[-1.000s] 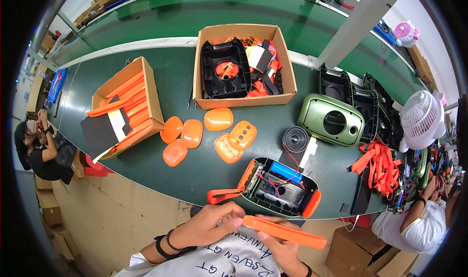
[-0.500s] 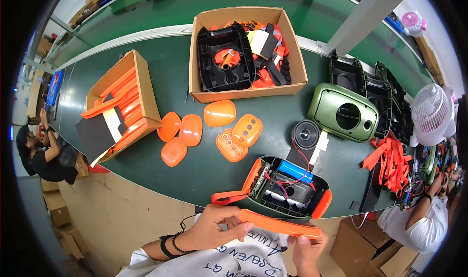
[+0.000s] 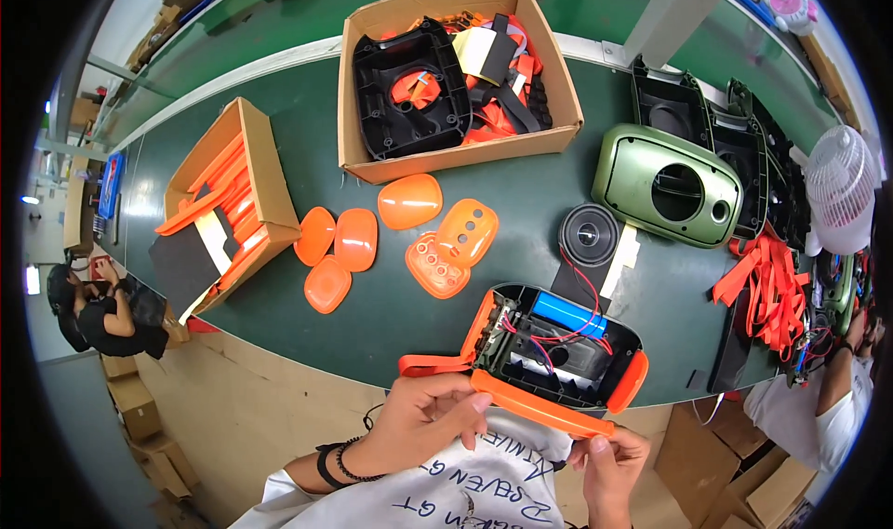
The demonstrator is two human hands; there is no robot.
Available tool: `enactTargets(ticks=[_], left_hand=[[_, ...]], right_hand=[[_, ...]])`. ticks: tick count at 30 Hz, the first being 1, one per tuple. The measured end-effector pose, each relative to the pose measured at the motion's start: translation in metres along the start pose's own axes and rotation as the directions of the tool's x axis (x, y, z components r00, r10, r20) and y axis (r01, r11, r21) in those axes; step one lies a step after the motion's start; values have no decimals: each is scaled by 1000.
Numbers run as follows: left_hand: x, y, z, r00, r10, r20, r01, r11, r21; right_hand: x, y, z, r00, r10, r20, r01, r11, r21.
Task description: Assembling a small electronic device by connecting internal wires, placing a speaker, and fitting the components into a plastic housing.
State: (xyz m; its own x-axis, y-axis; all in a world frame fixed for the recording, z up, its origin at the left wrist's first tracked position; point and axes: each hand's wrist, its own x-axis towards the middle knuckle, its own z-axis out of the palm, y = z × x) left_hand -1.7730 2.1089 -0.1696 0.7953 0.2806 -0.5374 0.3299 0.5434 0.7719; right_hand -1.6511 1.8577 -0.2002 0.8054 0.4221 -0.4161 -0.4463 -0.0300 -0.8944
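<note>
A long orange plastic strip [image 3: 539, 406] spans between my two hands at the table's near edge. My left hand [image 3: 430, 425] pinches its left end, and my right hand [image 3: 609, 459] grips the right end with thumb and fingers. Just beyond the strip lies an open speaker housing [image 3: 617, 350] with orange ends, exposing a blue cylindrical battery [image 3: 569, 313], red wires and a circuit board. An orange strap loop [image 3: 433, 364] sticks out at its left. Wires lead from the housing to a round black speaker driver [image 3: 589, 235] behind it.
A cardboard box [image 3: 465, 163] of mixed parts stands at the back; another box [image 3: 270, 171] at left holds orange strips. Several orange panels [image 3: 356, 241] lie between. A green front shell [image 3: 625, 177], red-orange straps [image 3: 770, 292] and a white fan [image 3: 842, 189] are right. Co-workers sit at both sides.
The orange strip has come slightly lower on its right end and its broad face has turned upward, close against the housing's near side. Both hands keep hold of it. The whole view has shifted a little.
</note>
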Motion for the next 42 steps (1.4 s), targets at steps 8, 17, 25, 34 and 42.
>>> enactTargets(ticks=[8, 17, 25, 34, 42], left_hand=[[-2, -4, -3, 994, 61, -94, -60, 998, 11], [-3, -3, -7, 986, 88, -143, -81, 995, 56], [-1, 0, -8, 987, 82, -139, -73, 995, 75], [0, 4, -8, 989, 72, -132, -60, 994, 88], [1, 6, -5, 986, 48, -160, -38, 997, 64]], right_hand=[[8, -12, 16, 995, 61, 80, -55, 996, -68], [12, -12, 20, 990, 72, 121, -83, 993, 88], [13, -14, 21, 988, 61, 141, -72, 995, 76], [14, -18, 26, 996, 39, 74, -37, 999, -34], [16, -22, 28, 994, 84, 64, -87, 995, 40]])
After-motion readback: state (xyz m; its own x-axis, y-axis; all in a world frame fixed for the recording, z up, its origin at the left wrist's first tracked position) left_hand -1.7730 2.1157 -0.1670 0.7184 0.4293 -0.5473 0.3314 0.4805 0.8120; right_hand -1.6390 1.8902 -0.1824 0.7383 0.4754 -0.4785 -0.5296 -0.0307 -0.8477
